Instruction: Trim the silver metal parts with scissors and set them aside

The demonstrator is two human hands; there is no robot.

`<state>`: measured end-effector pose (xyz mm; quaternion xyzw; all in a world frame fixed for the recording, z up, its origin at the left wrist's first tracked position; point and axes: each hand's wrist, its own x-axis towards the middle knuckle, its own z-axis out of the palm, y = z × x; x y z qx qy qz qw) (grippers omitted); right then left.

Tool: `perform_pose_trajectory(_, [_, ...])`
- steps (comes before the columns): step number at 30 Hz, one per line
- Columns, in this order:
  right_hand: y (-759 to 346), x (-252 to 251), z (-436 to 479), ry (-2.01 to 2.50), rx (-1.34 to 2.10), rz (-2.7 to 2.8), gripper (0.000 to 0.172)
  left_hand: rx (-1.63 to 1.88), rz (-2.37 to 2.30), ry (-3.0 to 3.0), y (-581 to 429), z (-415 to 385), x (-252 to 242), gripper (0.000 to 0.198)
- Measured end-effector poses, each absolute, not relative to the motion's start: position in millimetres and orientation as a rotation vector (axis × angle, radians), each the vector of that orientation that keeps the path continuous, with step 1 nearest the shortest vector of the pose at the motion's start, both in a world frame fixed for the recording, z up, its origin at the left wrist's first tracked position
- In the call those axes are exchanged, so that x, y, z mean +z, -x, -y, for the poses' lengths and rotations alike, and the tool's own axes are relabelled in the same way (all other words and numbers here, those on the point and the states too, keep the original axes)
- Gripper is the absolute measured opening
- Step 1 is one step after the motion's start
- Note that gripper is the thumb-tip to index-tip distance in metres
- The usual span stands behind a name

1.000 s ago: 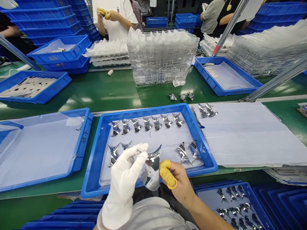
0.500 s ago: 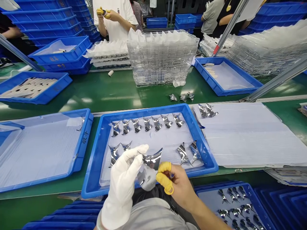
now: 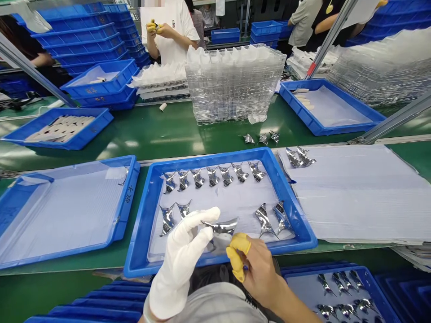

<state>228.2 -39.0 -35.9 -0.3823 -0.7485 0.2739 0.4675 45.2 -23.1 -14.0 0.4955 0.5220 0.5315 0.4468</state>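
My left hand (image 3: 183, 255), in a white glove, pinches a shiny chrome part (image 3: 222, 226) with pointed corners by its left end. The part is held over the front of a blue tray (image 3: 134, 233) lined with white sheet. My right hand (image 3: 251, 262), wearing yellow finger covers, is close beside the part's right end. Its thumb and forefinger are curled together; a small blue spot shows there, but what they hold, if anything, is unclear. Inside the tray, chrome parts (image 3: 213, 176) form a back row, with two at the front right (image 3: 265, 220) and two partly behind my glove.
White sheets (image 3: 357, 197) lie to the right, bearing two chrome parts (image 3: 299, 157). Another lined blue tray (image 3: 67, 211) sits at left. Behind stand stacked clear trays (image 3: 232, 89); a co-worker (image 3: 171, 31) is beyond. A lower tray (image 3: 303, 282) at right holds several chrome parts.
The chrome part has tilted in my left hand, so it now looks flatter and narrower. Both hands stay close together. The whole view has shifted slightly, moving the scene rightward.
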Motion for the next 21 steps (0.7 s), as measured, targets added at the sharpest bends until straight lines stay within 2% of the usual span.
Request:
perform_pose_trajectory(3, [-228, -40, 32, 1.000, 1.067, 1.747, 0.022, 1.268, -1.249, -1.420, -39, 16, -11, 0.016])
perform_pose_trajectory(5, [-235, -48, 25, 1.102, 1.148, 1.778, 0.018, 1.253, -1.303, -1.503, -34, 7, -11, 0.014])
perform_pose_trajectory(7, [-250, -57, 15, 1.341, 1.080, 1.959, 0.018, 1.193, -1.458, -1.487, -26, -5, -12, 0.017])
perform_pose_trajectory(12, [-306, -79, -6, 2.063, 0.713, 2.310, 0.023, 0.742, -1.801, -1.567, 1, -39, -27, 0.038])
perform_pose_trajectory(15, [-327, -89, -8, 2.184, 0.664, 2.390, 0.020, 0.585, -1.863, -1.701, 5, -56, -44, 0.039])
perform_pose_trajectory(21, [-329, -104, -8, 2.217, 0.702, 2.497, 0.027, 0.370, -1.915, -1.982, -15, -72, -85, 0.035])
